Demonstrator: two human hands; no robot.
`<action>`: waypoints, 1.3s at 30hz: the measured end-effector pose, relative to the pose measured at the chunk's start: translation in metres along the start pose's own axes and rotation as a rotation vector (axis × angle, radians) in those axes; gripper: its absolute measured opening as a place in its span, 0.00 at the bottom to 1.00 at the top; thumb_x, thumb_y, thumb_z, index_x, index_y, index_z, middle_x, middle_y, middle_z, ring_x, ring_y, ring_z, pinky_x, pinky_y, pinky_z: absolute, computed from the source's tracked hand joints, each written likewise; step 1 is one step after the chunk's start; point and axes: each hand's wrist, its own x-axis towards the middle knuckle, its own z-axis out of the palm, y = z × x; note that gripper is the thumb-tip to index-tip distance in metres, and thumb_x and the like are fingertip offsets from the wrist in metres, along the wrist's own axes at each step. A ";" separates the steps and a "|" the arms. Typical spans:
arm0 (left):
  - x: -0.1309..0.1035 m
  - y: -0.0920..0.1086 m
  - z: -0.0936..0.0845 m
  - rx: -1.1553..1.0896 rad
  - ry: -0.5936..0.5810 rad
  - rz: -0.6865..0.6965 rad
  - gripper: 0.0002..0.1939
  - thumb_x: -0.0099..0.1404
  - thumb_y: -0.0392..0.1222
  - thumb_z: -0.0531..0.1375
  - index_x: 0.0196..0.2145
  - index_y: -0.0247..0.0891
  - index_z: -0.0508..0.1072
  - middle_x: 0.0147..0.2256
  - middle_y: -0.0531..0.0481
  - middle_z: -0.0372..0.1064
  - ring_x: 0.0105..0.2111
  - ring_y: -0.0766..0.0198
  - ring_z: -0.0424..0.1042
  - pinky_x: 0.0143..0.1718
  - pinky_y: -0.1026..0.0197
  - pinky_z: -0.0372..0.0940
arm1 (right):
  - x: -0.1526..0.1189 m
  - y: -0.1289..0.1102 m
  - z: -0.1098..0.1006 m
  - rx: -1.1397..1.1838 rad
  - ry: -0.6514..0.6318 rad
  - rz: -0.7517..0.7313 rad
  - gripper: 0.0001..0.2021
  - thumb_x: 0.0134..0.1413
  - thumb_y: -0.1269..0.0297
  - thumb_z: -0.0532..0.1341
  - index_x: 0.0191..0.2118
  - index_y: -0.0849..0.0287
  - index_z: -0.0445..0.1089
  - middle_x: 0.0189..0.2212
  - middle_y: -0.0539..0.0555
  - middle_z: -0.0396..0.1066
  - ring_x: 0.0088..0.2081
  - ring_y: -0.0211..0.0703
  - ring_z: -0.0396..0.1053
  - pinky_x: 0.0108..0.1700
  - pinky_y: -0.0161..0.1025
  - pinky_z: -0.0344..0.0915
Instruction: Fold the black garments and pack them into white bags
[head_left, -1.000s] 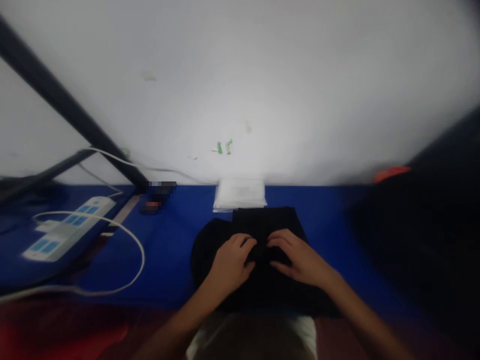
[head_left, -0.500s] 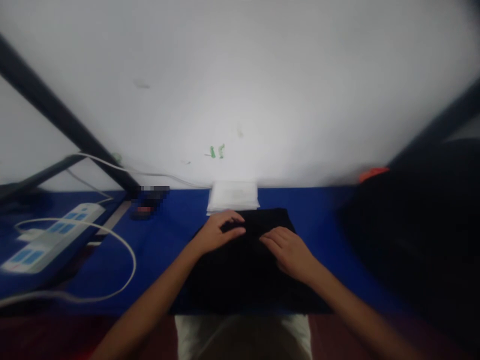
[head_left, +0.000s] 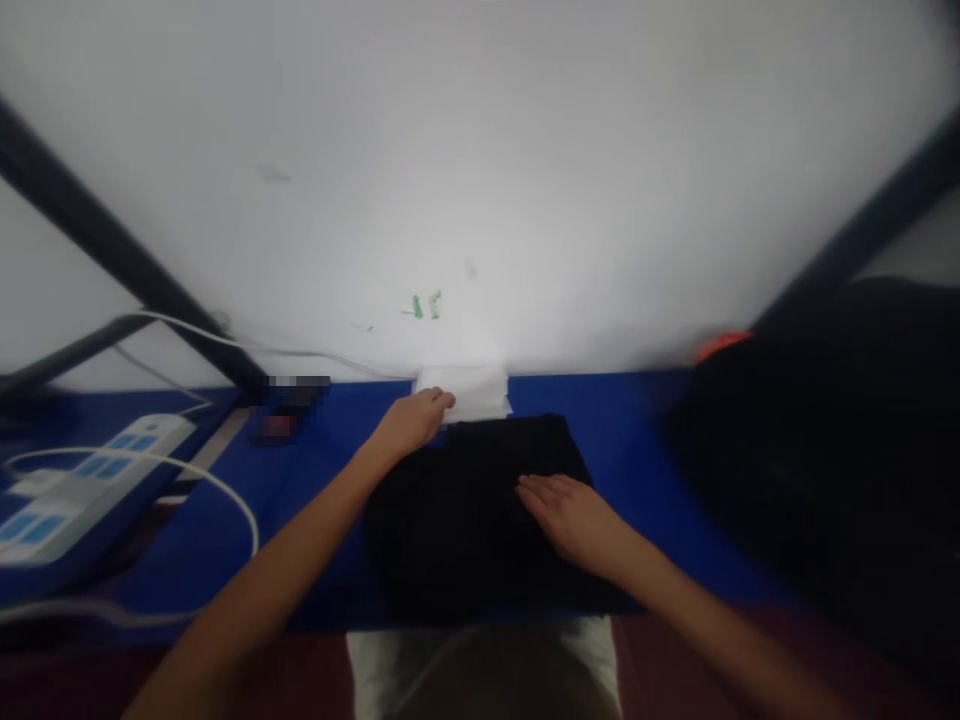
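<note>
A folded black cloth (head_left: 472,530), seemingly a garment, lies on the blue table in front of me. My right hand (head_left: 574,515) rests on its right part, fingers stretched out and lying flat. At the far edge of the cloth, my left hand (head_left: 411,425) reaches over the left side of a stack of thin white sheets or bags (head_left: 476,390). Its fingertips are at the stack, slightly bent, and nothing lifted shows in them. The left thumb is mostly hidden.
On the left, a white power strip (head_left: 97,490) trails a white cable (head_left: 225,490). A blurred dark object (head_left: 289,410) lies near the frame post (head_left: 180,310). A large black heap (head_left: 825,470) fills the right, with an orange piece (head_left: 721,346) behind it. A white wall (head_left: 480,180) backs the table (head_left: 626,420).
My left hand has moved off the black cloth, forward to the white stack. The right hand has flattened on the cloth and stays about where it was. The view has shifted slightly.
</note>
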 end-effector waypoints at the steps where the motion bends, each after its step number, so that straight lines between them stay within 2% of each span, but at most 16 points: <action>1: -0.006 0.006 -0.006 0.001 -0.005 0.019 0.12 0.68 0.32 0.51 0.46 0.41 0.70 0.45 0.43 0.70 0.42 0.57 0.72 0.41 0.59 0.65 | 0.000 0.003 -0.003 0.013 0.013 -0.006 0.28 0.49 0.83 0.53 0.58 0.69 0.67 0.55 0.68 0.70 0.54 0.54 0.71 0.54 0.51 0.70; 6: -0.027 0.042 -0.028 0.071 0.041 0.047 0.09 0.69 0.37 0.57 0.46 0.39 0.69 0.44 0.43 0.68 0.46 0.54 0.70 0.42 0.57 0.67 | 0.006 0.008 -0.026 0.104 0.177 -0.118 0.29 0.51 0.83 0.50 0.60 0.68 0.63 0.58 0.66 0.68 0.59 0.53 0.66 0.58 0.51 0.67; 10: -0.035 0.068 -0.030 0.074 0.034 0.021 0.19 0.64 0.36 0.62 0.53 0.37 0.65 0.47 0.41 0.66 0.50 0.49 0.68 0.41 0.55 0.69 | 0.017 -0.003 -0.038 0.200 0.396 -0.328 0.28 0.59 0.80 0.46 0.65 0.66 0.55 0.59 0.65 0.66 0.64 0.49 0.59 0.60 0.51 0.66; 13: -0.042 0.080 -0.028 -0.031 -0.006 0.024 0.25 0.63 0.28 0.56 0.57 0.40 0.61 0.48 0.42 0.65 0.48 0.52 0.69 0.40 0.57 0.70 | 0.025 -0.008 -0.036 0.226 0.496 -0.437 0.25 0.66 0.75 0.45 0.67 0.66 0.50 0.60 0.65 0.65 0.66 0.48 0.56 0.62 0.51 0.64; 15: -0.048 0.084 -0.027 -0.154 -0.014 0.047 0.31 0.62 0.25 0.53 0.61 0.44 0.58 0.50 0.44 0.63 0.48 0.55 0.70 0.42 0.58 0.70 | 0.028 -0.008 -0.032 0.204 0.533 -0.426 0.24 0.67 0.75 0.45 0.67 0.67 0.50 0.59 0.66 0.66 0.66 0.49 0.55 0.62 0.51 0.63; 18: -0.058 0.087 -0.028 -0.340 -0.033 0.091 0.38 0.59 0.27 0.56 0.64 0.48 0.53 0.53 0.44 0.61 0.46 0.56 0.71 0.46 0.56 0.70 | 0.027 -0.004 -0.024 0.137 0.552 -0.322 0.26 0.63 0.77 0.46 0.66 0.68 0.53 0.58 0.68 0.67 0.65 0.51 0.57 0.60 0.51 0.66; 22: -0.064 0.095 -0.030 -0.440 -0.093 0.061 0.46 0.51 0.24 0.58 0.65 0.46 0.52 0.55 0.44 0.59 0.48 0.55 0.70 0.50 0.53 0.69 | 0.023 -0.002 -0.018 0.104 0.500 -0.172 0.28 0.56 0.79 0.49 0.64 0.69 0.57 0.54 0.69 0.70 0.58 0.51 0.68 0.54 0.48 0.72; 26: -0.065 0.106 -0.026 -0.458 -0.051 0.062 0.44 0.49 0.22 0.54 0.64 0.42 0.57 0.55 0.43 0.61 0.55 0.53 0.66 0.58 0.49 0.65 | 0.022 -0.007 -0.017 0.063 0.372 -0.022 0.26 0.54 0.79 0.51 0.60 0.69 0.61 0.51 0.68 0.72 0.52 0.51 0.73 0.52 0.46 0.74; 28: -0.065 0.107 -0.019 -0.471 0.000 0.085 0.44 0.48 0.21 0.52 0.64 0.39 0.59 0.59 0.40 0.60 0.60 0.51 0.61 0.63 0.45 0.60 | 0.023 -0.009 -0.014 0.012 0.323 0.025 0.25 0.54 0.80 0.51 0.59 0.69 0.63 0.51 0.68 0.72 0.50 0.51 0.74 0.50 0.45 0.75; 31: -0.065 0.104 -0.006 -0.566 0.047 0.133 0.48 0.46 0.20 0.50 0.66 0.38 0.56 0.66 0.40 0.54 0.66 0.52 0.53 0.67 0.42 0.52 | 0.027 -0.009 -0.007 -0.064 0.327 0.033 0.23 0.56 0.80 0.51 0.58 0.71 0.64 0.50 0.70 0.72 0.49 0.52 0.74 0.48 0.46 0.75; 33: -0.066 0.101 -0.001 -0.641 0.053 0.148 0.49 0.47 0.20 0.49 0.67 0.39 0.54 0.67 0.42 0.52 0.67 0.54 0.52 0.68 0.43 0.51 | 0.030 -0.008 -0.003 -0.099 0.378 0.008 0.22 0.57 0.81 0.50 0.57 0.73 0.64 0.51 0.71 0.71 0.51 0.53 0.72 0.49 0.47 0.74; 36: -0.067 0.099 0.001 -0.702 0.070 0.158 0.49 0.48 0.19 0.49 0.68 0.41 0.54 0.67 0.45 0.52 0.67 0.56 0.53 0.68 0.43 0.50 | 0.036 -0.007 0.000 -0.111 0.435 -0.073 0.20 0.60 0.80 0.51 0.57 0.75 0.64 0.52 0.73 0.70 0.55 0.55 0.69 0.54 0.49 0.71; 39: -0.069 0.100 -0.002 -0.729 0.087 0.179 0.49 0.49 0.19 0.49 0.68 0.43 0.54 0.67 0.47 0.52 0.67 0.56 0.53 0.68 0.43 0.50 | 0.043 -0.007 0.000 -0.085 0.421 -0.124 0.17 0.63 0.77 0.53 0.55 0.76 0.66 0.50 0.73 0.70 0.56 0.56 0.67 0.57 0.49 0.69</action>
